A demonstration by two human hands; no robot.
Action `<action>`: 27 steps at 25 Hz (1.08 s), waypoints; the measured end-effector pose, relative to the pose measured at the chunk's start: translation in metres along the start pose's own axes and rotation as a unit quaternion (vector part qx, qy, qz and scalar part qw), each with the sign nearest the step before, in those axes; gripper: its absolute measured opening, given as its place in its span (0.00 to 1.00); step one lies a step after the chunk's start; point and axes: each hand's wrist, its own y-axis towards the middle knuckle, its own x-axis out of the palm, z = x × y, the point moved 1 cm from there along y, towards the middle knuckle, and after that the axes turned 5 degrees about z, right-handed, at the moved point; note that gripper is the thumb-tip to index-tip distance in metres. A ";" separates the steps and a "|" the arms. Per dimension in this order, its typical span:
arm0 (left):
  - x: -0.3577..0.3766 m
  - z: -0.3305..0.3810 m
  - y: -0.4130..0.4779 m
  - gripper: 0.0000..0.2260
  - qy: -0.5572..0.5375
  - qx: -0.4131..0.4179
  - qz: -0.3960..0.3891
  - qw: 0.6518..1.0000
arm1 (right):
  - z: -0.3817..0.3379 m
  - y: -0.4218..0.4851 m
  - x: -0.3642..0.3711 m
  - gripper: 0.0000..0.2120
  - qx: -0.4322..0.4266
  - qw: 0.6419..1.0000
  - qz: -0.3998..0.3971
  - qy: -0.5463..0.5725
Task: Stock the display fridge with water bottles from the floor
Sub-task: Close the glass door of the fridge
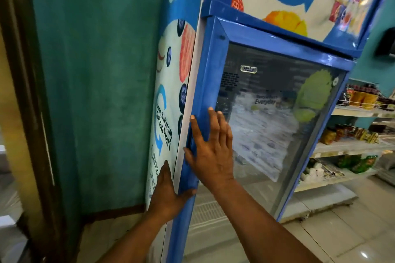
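At the left edge of the fridge [171,96], both your hands are on the blue-framed door [213,66]. Your right hand [210,151] lies flat with its fingers spread and straight. The fingertips are on the blue frame and the palm is over the glass [267,124], so it presses rather than grips.

Your left hand [168,194] sits just below the right. Its fingers run up the printed side of the fridge, beside the white strip at the door's edge. Its thumb crosses onto the front of the frame, so the door edge is pinched between thumb and fingers. That hold looks chosen to work the edge while the flat right hand steadies the door. I cannot tell whether you mean to pull it open or push it shut, nor whether it stands ajar.

The water bottles are not in sight. The floor [320,241] to the right of the fridge shows none, and the glass is too hazy with reflections to show what stands inside. Far to the right, shop shelves [352,147] hold packets, and a green wall [96,92] stands to the left.

The door seems to be the step in hand. Mind your left thumb at its edge.
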 end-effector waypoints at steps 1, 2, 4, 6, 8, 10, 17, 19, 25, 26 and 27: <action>-0.001 0.001 0.006 0.54 0.003 -0.001 -0.013 1.000 | 0.003 0.005 0.003 0.42 -0.033 0.999 -0.016 -0.018; 0.000 0.000 0.011 0.52 0.002 0.004 -0.027 1.000 | 0.006 0.009 0.006 0.45 -0.056 0.997 -0.036 -0.028; 0.005 -0.002 0.016 0.46 -0.005 0.011 -0.029 1.000 | 0.009 0.013 0.010 0.48 -0.072 0.995 -0.062 -0.030; 0.011 -0.010 0.019 0.43 -0.035 0.013 -0.022 0.999 | 0.009 0.013 0.015 0.47 -0.072 0.995 -0.067 -0.022; 0.013 -0.015 0.020 0.43 -0.051 0.011 -0.017 0.998 | 0.008 0.012 0.017 0.46 -0.070 0.995 -0.066 -0.018; 0.013 -0.016 0.020 0.44 -0.048 0.004 -0.016 0.999 | 0.007 0.012 0.017 0.46 -0.071 0.995 -0.068 -0.026; 0.010 -0.014 0.021 0.47 -0.081 0.018 -0.055 0.995 | 0.010 0.012 0.009 0.62 -0.088 0.990 -0.097 -0.043; 0.009 -0.016 0.023 0.47 -0.076 0.015 -0.067 0.995 | 0.011 0.012 0.009 0.64 -0.094 0.989 -0.100 -0.051; 0.008 -0.019 0.021 0.46 -0.054 0.013 -0.069 0.996 | 0.008 0.010 0.008 0.64 -0.084 0.990 -0.106 -0.033; 0.009 -0.019 0.021 0.46 -0.053 0.013 -0.069 0.996 | 0.009 0.010 0.009 0.64 -0.082 0.990 -0.111 -0.028; 0.008 -0.018 0.021 0.47 -0.049 0.011 -0.066 0.997 | 0.009 0.010 0.009 0.64 -0.077 0.990 -0.117 -0.027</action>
